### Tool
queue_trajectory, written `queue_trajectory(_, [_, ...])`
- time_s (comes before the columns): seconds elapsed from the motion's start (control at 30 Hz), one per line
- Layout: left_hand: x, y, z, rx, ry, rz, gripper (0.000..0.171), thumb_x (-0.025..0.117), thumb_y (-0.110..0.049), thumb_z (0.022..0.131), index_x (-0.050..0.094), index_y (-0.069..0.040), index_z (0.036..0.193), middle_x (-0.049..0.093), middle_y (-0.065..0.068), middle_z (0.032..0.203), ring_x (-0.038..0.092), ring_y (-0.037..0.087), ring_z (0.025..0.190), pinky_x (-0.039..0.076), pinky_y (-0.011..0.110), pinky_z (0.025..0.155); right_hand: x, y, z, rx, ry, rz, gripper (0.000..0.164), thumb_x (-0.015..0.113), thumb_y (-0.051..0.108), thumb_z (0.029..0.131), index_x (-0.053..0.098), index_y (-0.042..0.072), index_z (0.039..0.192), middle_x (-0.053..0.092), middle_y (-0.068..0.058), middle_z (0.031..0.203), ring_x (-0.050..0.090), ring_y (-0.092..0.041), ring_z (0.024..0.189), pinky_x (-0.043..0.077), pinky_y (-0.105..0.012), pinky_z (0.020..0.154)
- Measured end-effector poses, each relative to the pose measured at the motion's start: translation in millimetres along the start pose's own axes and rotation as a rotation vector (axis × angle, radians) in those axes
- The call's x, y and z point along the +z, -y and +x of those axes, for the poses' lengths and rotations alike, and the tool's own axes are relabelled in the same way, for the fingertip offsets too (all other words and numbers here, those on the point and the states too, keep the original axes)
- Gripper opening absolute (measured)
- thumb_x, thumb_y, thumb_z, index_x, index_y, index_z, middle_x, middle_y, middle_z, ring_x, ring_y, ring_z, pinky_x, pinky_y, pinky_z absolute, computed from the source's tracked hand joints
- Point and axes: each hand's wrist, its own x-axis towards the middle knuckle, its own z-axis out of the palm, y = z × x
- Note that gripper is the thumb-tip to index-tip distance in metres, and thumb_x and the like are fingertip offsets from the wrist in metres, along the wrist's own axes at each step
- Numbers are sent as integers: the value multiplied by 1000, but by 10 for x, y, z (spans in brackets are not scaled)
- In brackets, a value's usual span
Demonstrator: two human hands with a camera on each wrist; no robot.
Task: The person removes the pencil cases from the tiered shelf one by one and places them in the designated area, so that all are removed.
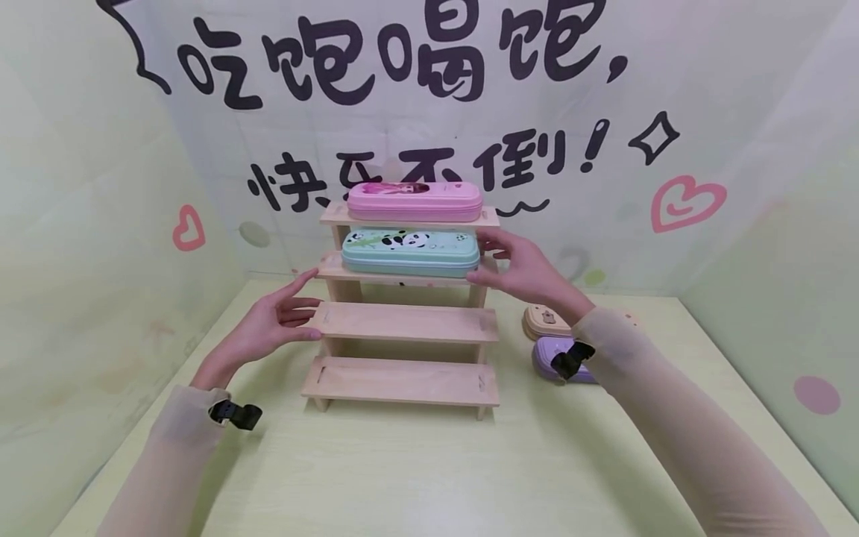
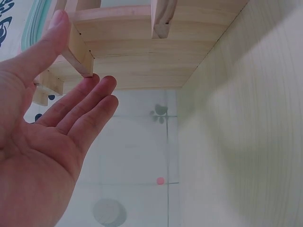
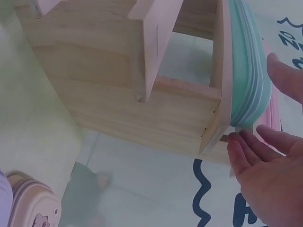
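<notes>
A wooden tiered stand (image 1: 403, 321) carries two hard zip pencil cases. The pink pencil case (image 1: 416, 203) lies on its top tier, and the mint-green panda pencil case (image 1: 411, 251) lies on the tier below. My right hand (image 1: 520, 267) is at the right end of the panda case, thumb toward the front and fingers farther back. In the right wrist view its loosely bent fingers (image 3: 246, 151) are right beside the shelf end. On the other side, my left hand (image 1: 265, 326) is spread along the stand's left edge. Its fingertips (image 2: 106, 82) reach the shelf ends, holding nothing.
Right of the stand, a beige pencil case (image 1: 545, 321) and a purple pencil case (image 1: 550, 350) lie on the pale table (image 1: 429, 470), partly hidden by my right forearm. A printed backdrop (image 1: 577, 224) rises behind, with side walls left and right.
</notes>
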Motion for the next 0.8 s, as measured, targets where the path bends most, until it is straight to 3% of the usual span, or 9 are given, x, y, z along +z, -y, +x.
queue_trajectory(0.27, [-9, 1, -8, 10, 2, 0, 108, 89, -10, 86, 25, -36, 169, 56, 29, 147, 60, 44, 131, 50, 57, 105, 49, 69, 56, 9, 14, -54, 83, 88, 24, 89, 46, 4, 157, 57, -14, 146, 54, -31, 130, 47, -49, 112])
queue_trajectory(0.6, [-14, 6, -12, 3, -3, 8, 108, 89, -12, 86, 24, -37, 169, 55, 29, 148, 60, 44, 131, 50, 55, 105, 41, 56, 121, 10, 21, -42, 76, 86, 20, 91, 49, -4, 152, 59, -20, 140, 57, -34, 125, 49, -49, 109])
queue_trajectory(0.8, [-14, 1, -16, -4, -3, 24, 108, 90, -15, 86, 24, -39, 168, 55, 28, 148, 60, 43, 131, 51, 54, 105, 38, 89, 154, 71, 16, -6, 71, 88, 22, 89, 54, -5, 146, 62, -20, 137, 60, -36, 125, 48, -51, 112])
